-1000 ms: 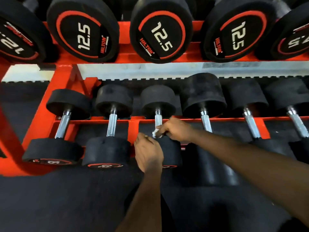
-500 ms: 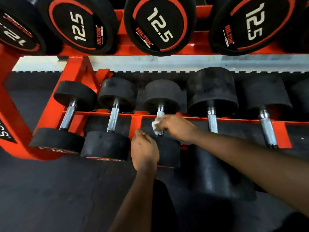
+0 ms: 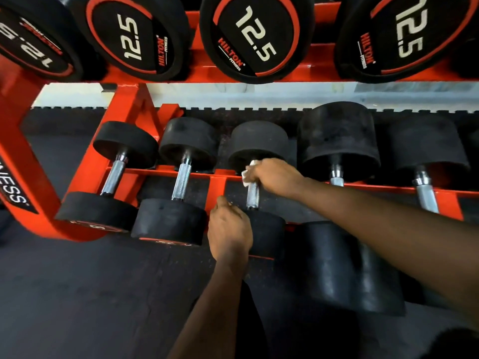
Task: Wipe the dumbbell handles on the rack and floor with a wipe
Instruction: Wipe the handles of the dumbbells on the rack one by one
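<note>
My right hand [image 3: 276,177] grips a white wipe [image 3: 247,172] around the top of the chrome handle [image 3: 252,194] of the third dumbbell on the low red rack [image 3: 217,187], just under its far black head [image 3: 259,141]. My left hand [image 3: 229,230] rests, fingers curled, on the same dumbbell's near head [image 3: 267,238]; I see nothing held in it. Two more dumbbells with bare chrome handles lie to the left: the first handle [image 3: 114,177] and the second handle [image 3: 181,181].
Larger dumbbells [image 3: 337,141] lie to the right on the rack, one under my right forearm. An upper red shelf holds several 12.5 dumbbells [image 3: 256,35]. Dark rubber flooring [image 3: 90,294] stretches in front of the rack, and a red side frame [image 3: 23,177] stands at the left.
My right hand slid the wipe up the handle from near the lower head to the far end. My left hand stayed on the near head. The view moved closer.
</note>
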Available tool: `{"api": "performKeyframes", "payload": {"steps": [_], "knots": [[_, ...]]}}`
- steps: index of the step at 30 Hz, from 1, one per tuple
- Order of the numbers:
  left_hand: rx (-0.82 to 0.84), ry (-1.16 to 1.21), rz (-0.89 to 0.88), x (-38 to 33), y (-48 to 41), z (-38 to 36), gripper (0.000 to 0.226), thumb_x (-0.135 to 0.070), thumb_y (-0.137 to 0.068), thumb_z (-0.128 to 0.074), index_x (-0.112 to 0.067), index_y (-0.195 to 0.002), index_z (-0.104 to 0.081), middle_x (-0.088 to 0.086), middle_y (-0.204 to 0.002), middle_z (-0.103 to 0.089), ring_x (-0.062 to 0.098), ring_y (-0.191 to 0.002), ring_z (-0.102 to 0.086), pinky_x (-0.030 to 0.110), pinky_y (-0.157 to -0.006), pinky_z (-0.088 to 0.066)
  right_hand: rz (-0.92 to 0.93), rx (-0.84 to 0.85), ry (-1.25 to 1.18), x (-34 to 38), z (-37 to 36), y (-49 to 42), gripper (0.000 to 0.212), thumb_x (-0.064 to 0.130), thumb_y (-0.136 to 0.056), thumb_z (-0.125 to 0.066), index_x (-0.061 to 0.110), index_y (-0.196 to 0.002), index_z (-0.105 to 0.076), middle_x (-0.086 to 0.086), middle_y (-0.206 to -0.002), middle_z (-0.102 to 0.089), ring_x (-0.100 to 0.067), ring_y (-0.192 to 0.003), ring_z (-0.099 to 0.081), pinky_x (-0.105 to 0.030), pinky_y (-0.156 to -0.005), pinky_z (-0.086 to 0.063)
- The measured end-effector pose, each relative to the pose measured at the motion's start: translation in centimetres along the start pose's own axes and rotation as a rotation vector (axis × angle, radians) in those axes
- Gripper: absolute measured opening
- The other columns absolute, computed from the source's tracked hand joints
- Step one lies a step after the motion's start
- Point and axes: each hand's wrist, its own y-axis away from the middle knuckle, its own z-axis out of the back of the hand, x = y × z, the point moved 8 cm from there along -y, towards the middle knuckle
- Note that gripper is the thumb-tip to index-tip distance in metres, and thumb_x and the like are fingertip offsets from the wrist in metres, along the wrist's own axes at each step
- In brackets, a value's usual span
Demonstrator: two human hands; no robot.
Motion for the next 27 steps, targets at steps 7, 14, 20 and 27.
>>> {"api": "performKeyframes", "payload": {"steps": [7, 14, 20, 27], "knots": [[-0.016, 0.03, 0.002, -0.1, 0.1, 0.4, 0.018, -0.018, -0.101, -0.036, -0.009, -0.103, -0.052, 0.012, -0.095, -0.063, 0.026, -0.079, -0.053, 0.036, -0.069, -0.035, 0.212, 0.325, -0.036, 3.5, -1.5, 1.8, 0.037, 0.003, -0.082, -0.057, 0.021, -0.109, -0.073, 0.001, -0.107, -0.073, -0.017, -0.101, -0.066, -0.03, -0.083, -0.05], [-0.01, 0.084, 0.016, 0.4, -0.1, 0.0, 0.015, -0.02, -0.1, -0.039, -0.011, -0.1, -0.052, 0.012, -0.096, -0.064, 0.034, -0.089, -0.061, 0.039, -0.069, -0.041, 0.1, 0.277, -0.029, 3.0, -3.0, 1.2, 0.034, 0.033, -0.085, -0.046, 0.023, -0.103, -0.073, 0.001, -0.11, -0.071, -0.018, -0.105, -0.066, -0.039, -0.087, -0.054], [-0.006, 0.105, 0.022, 0.6, -0.1, 0.0, 0.012, -0.019, -0.099, -0.042, -0.012, -0.098, -0.051, 0.011, -0.094, -0.063, 0.032, -0.086, -0.061, 0.039, -0.068, -0.042, -0.006, 0.055, -0.009, 0.1, 0.4, -0.4, 0.052, 0.03, -0.077, -0.029, 0.024, -0.104, -0.073, 0.003, -0.112, -0.07, -0.02, -0.109, -0.064, -0.041, -0.089, -0.052], [0.002, 0.135, 0.024, 0.8, -0.3, -0.1, 0.012, -0.023, -0.097, -0.04, -0.016, -0.098, -0.05, 0.005, -0.093, -0.061, 0.027, -0.087, -0.061, 0.045, -0.074, -0.052, 0.029, 0.218, -0.092, 1.1, -0.4, 0.3, 0.044, 0.029, -0.081, -0.043, 0.023, -0.112, -0.072, 0.005, -0.121, -0.069, -0.015, -0.118, -0.061, -0.029, -0.108, -0.041]]}}
